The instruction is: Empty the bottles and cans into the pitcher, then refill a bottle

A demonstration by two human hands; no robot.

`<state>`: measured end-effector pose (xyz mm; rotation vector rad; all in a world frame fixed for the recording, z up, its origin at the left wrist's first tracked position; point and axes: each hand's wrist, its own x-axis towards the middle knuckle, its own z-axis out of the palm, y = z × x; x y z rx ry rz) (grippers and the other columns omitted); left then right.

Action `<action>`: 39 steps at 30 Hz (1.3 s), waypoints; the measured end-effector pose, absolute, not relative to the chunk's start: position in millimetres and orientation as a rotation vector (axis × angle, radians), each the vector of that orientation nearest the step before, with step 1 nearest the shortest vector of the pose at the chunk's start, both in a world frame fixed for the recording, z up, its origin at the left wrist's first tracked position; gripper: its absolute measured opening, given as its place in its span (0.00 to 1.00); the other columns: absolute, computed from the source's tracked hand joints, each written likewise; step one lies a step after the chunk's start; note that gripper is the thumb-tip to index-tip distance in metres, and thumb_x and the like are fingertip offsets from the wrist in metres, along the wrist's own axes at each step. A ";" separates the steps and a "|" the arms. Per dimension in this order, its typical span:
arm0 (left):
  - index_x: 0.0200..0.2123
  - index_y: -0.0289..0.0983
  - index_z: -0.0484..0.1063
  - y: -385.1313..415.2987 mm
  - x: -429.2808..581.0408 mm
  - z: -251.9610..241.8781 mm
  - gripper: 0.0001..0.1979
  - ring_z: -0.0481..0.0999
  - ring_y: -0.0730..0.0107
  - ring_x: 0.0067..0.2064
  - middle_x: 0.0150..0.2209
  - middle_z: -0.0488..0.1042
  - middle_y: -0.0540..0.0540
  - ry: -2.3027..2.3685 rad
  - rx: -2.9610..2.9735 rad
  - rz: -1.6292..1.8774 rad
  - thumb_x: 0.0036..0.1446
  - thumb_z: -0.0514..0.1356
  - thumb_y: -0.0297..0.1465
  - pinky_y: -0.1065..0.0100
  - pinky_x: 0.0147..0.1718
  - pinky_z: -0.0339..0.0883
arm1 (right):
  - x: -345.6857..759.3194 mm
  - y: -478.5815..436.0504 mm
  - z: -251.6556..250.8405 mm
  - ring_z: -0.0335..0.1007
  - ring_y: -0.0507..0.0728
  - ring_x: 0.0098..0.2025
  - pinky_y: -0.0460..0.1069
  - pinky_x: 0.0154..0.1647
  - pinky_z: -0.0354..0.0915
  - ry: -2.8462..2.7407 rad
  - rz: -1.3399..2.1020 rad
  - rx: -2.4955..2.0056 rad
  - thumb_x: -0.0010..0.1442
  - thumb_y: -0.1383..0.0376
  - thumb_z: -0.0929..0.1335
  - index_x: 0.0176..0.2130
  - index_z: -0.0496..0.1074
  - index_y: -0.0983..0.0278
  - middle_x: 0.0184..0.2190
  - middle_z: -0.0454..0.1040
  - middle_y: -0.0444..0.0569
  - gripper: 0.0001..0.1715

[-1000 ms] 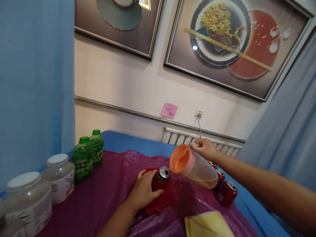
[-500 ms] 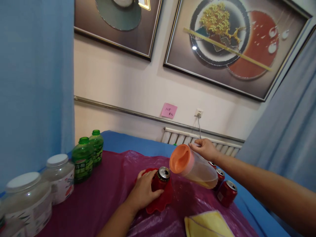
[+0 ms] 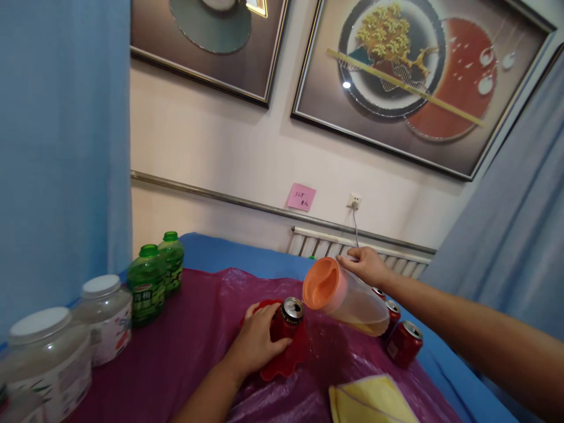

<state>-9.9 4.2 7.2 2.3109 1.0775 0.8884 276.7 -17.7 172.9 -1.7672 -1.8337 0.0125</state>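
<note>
My left hand (image 3: pixel 259 343) is wrapped round a red can (image 3: pixel 287 322) that stands upright in a scalloped red dish (image 3: pixel 282 365). Its opened silver top faces up. To the right, my right hand (image 3: pixel 365 265) grips a clear pitcher (image 3: pixel 355 302) with an orange lid (image 3: pixel 322 285). The pitcher is tilted toward the left, its lid close beside the can's top, and yellowish liquid lies along its lower side. The pitcher's handle is mostly hidden by my right hand. Whether liquid is flowing at the can's opening is too small to tell.
Two green bottles (image 3: pixel 147 288) and white-lidded jars (image 3: pixel 106 317) line the left. Several red cans (image 3: pixel 405 343) stand at the right, behind and beside the pitcher. A yellow cloth (image 3: pixel 372 400) lies in front on the purple sheet (image 3: pixel 189 352), which has a wet patch.
</note>
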 end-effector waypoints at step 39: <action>0.57 0.43 0.70 2.6 -10.3 9.7 0.34 0.72 0.46 0.60 0.58 0.76 0.40 1.072 2.302 0.915 0.44 0.70 0.35 0.41 0.67 0.45 | 274.3 -18.4 173.3 0.42 0.49 0.22 0.49 0.23 0.39 -1.861 0.005 -1.751 0.56 0.48 0.65 0.20 0.47 0.59 0.19 0.43 0.38 0.29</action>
